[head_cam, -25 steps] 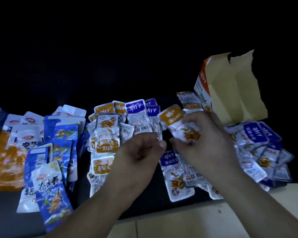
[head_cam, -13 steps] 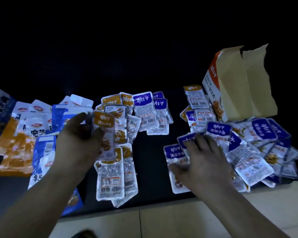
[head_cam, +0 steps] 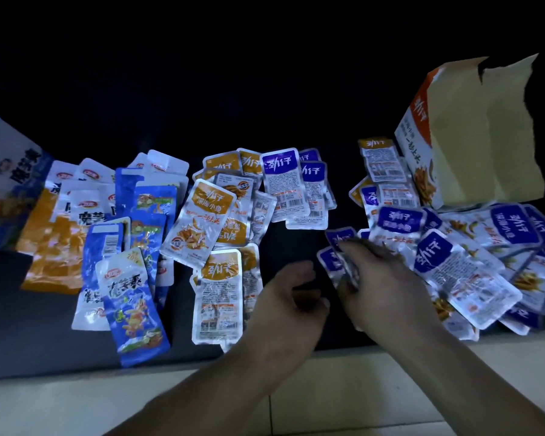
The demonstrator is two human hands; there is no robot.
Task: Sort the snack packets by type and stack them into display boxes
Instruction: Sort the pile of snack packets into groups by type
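Snack packets (head_cam: 221,291) are spread flat over the dark worktop (head_cam: 29,309) in rough groups. None can be seen inside a box.

- Left group: blue packets (head_cam: 132,306) mixed with white-and-orange packets (head_cam: 57,234), overlapping.
- Middle group: orange-label packets (head_cam: 199,215), with a few purple-label ones at its far right edge.
- Right group: purple pile (head_cam: 466,265), heaped and overlapping, running up to the foot of the open box (head_cam: 472,136).
- The open box stands far right, orange and white, its torn flaps up.
- A white-and-blue box (head_cam: 10,171) sits at the far left edge, partly out of view.

Hands:
- The hands are close together but not touching, over the gap between the middle group and the purple pile.
- Left hand (head_cam: 291,297): fingers loosely curled, thumb out, holding nothing, just above bare worktop.
- Right hand (head_cam: 384,278): at the near-left edge of the purple pile, fingers curled over and thumb below, pinching the held packets (head_cam: 335,247), which have purple labels. Motion blur hides how many.
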